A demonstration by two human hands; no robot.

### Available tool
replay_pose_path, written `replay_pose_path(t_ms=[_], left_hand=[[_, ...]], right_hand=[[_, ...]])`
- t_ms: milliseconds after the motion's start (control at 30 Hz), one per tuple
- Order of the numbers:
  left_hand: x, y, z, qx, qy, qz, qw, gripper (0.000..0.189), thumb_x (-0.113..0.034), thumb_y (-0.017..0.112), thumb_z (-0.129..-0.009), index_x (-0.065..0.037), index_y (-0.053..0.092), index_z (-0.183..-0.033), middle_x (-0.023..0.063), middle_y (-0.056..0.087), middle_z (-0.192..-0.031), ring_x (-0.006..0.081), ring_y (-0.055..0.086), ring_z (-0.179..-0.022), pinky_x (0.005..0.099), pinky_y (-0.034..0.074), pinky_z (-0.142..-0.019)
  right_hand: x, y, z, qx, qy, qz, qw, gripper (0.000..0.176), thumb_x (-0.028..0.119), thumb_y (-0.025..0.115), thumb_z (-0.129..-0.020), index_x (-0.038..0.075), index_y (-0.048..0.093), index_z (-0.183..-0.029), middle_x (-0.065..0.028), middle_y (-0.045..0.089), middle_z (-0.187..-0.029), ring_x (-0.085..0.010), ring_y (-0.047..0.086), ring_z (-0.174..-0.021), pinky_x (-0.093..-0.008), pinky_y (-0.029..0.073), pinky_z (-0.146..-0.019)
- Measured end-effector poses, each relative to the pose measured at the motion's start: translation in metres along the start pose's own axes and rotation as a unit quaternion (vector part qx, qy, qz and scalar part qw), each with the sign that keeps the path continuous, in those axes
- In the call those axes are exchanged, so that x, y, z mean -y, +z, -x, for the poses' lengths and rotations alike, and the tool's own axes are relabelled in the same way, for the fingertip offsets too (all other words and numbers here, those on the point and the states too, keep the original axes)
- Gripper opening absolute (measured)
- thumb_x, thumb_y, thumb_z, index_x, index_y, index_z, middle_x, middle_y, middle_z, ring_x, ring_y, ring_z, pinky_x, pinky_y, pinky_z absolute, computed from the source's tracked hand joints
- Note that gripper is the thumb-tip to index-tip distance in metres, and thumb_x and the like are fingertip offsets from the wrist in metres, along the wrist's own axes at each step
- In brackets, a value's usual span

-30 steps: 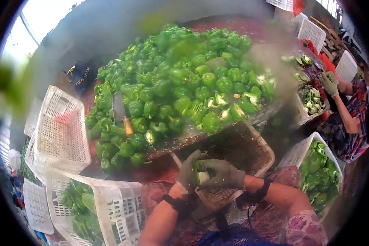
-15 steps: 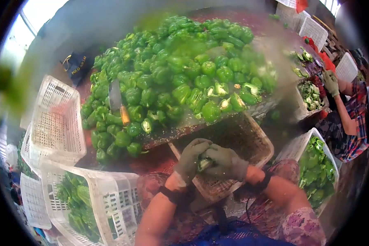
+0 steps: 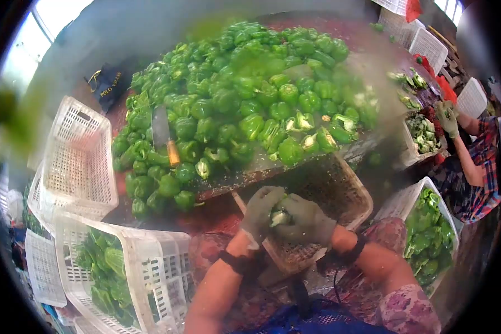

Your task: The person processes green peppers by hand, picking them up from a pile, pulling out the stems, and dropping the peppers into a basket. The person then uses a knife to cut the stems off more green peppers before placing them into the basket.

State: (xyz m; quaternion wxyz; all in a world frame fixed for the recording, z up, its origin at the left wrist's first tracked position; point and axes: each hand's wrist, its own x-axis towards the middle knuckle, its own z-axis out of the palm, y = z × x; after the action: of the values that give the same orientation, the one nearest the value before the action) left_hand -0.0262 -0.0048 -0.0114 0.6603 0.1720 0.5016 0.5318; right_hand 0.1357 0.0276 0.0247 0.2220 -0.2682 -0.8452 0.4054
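The left hand (image 3: 260, 214) and right hand (image 3: 306, 220), both gloved, close their grip together on one green pepper (image 3: 278, 216) over a brown basket (image 3: 345, 192), pale cut side up (fingers hide its long axis). Beyond lies an uncountable heap of peppers (image 3: 245, 94) on the red desk (image 3: 350, 33). One knife (image 3: 164, 136) rests on the heap, blade pointing away.

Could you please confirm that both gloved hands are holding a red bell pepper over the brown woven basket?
Not quite: in the head view they hold a green bell pepper, not a red one. The rest stands: the gloved left hand and gloved right hand grip it together over the brown woven basket.
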Motion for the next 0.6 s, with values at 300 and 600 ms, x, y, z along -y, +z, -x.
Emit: replay_pose_path(t_ms=[300,600], left_hand=[[-0.012,-0.002,0.01,0.112,-0.039,0.014,0.993,0.03,-0.022,0.062,-0.096,-0.004,0.057,-0.118,0.0079,0.064,-0.105,0.0171,0.065,-0.093,0.0318,0.056,-0.083],[0.001,-0.006,0.001,0.032,-0.03,0.026,0.999,0.021,-0.011,0.062,-0.09,-0.001,0.061,-0.109,0.011,0.067,-0.093,0.0205,0.067,-0.082,0.0331,0.057,-0.072]], right_hand=[[-0.018,-0.022,-0.005,0.089,-0.076,-0.105,0.988,0.028,0.018,0.07,-0.081,0.005,0.064,-0.105,-0.0162,0.061,-0.11,-0.0316,0.06,-0.105,-0.0386,0.05,-0.089],[-0.034,-0.024,-0.002,-0.212,0.024,0.054,0.976,0.027,0.019,0.072,-0.08,0.003,0.061,-0.099,-0.0129,0.059,-0.091,-0.0292,0.059,-0.086,-0.0384,0.049,-0.076]])
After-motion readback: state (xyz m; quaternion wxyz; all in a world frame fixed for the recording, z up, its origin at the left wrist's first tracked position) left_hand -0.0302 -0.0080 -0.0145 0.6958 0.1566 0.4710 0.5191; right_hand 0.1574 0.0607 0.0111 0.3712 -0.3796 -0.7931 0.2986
